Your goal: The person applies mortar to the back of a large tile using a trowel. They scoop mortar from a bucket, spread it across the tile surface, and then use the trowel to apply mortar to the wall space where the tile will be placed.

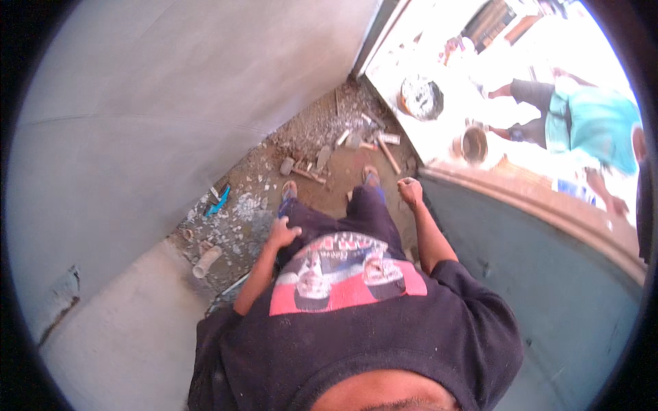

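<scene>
My left hand [283, 231] rests by my left thigh, its fingers loosely apart and nothing visible in them. My right hand [410, 190] hangs right of my knee with fingers curled; what they hold, if anything, is too small to name. Ahead of my sandalled feet, scattered tools lie on the gritty floor: a mallet [288, 166], a wooden-handled tool [389, 156] and a trowel-like blade [324, 157]. A blue-handled tool [218, 200] lies by the left wall. A short pale pipe [205, 263] lies on the floor below it.
A grey wall [137, 103] rises at left. At right, a wooden-edged threshold [521, 207] tops a low blue-grey wall [480, 233]. Beyond it are a round tub with pale mix [421, 97], a bucket [473, 144] and another person [586, 127] in a teal shirt, bending or crouching.
</scene>
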`<state>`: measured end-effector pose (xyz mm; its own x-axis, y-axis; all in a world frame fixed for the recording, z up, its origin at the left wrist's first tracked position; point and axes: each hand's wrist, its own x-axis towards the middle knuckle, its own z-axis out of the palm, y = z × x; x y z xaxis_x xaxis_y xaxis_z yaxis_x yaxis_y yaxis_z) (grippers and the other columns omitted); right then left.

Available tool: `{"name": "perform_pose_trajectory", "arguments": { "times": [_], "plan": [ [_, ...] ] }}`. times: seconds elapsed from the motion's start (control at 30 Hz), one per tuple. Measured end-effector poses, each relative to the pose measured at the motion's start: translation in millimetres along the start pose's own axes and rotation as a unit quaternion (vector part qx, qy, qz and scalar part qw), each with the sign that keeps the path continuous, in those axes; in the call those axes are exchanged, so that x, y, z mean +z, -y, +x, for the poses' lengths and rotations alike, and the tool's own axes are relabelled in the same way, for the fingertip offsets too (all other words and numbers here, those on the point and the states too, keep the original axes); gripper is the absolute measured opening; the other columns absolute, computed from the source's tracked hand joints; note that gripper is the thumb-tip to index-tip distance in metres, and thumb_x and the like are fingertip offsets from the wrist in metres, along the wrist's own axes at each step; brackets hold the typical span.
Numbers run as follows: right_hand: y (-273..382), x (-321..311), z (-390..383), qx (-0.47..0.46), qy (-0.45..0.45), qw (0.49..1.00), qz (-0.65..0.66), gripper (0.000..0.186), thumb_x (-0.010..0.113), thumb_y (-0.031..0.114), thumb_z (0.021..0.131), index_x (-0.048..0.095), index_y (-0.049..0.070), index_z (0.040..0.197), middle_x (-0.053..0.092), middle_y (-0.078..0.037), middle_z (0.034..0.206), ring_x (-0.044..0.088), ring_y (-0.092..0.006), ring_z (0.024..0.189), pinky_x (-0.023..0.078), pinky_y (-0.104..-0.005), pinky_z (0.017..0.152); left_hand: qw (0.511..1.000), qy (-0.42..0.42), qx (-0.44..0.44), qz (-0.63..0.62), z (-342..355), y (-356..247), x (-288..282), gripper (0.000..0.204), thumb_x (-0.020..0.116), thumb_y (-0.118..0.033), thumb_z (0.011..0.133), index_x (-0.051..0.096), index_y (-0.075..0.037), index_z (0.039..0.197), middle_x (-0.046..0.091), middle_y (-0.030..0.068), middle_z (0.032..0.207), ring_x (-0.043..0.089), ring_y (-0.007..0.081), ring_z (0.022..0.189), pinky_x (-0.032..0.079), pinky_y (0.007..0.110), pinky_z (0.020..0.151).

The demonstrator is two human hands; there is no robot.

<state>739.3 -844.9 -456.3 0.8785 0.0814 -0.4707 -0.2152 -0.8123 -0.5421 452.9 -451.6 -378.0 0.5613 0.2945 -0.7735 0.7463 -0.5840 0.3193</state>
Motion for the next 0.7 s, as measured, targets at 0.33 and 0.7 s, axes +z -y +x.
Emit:
{"name": "perform_pose_trajectory", "arguments": {
  "times": [0.33,0.7],
  "plan": [
    [81,-1,293,-0.194,-0.003,0.981,0.022,0.038,0.058,0.028,0.084,0.068,0.004,0.112,0.069,-0.022,0.103,0.067,-0.0324,0.1,0.049,-0.0394,0.09,0.928,-0.197,-0.142,-0.283,81,-61,71,0.064,0.076,-0.033,0.082,0.052,0.005,0.127,0.06,0.0218,0.126,0.059,0.0299,0.114,0.046,0.04,0.097],
    [236,116,487,-0.399,-0.236,0.856,0.228,0.052,0.062,0.018,0.087,0.051,-0.006,0.132,0.055,-0.027,0.131,0.054,-0.0369,0.122,0.041,-0.0413,0.105,0.684,-0.702,0.04,-0.196,337,1,-77,0.075,0.07,-0.035,0.088,0.035,0.006,0.14,0.035,0.0247,0.142,0.041,0.0367,0.13,0.039,0.045,0.105]
  ]
}}
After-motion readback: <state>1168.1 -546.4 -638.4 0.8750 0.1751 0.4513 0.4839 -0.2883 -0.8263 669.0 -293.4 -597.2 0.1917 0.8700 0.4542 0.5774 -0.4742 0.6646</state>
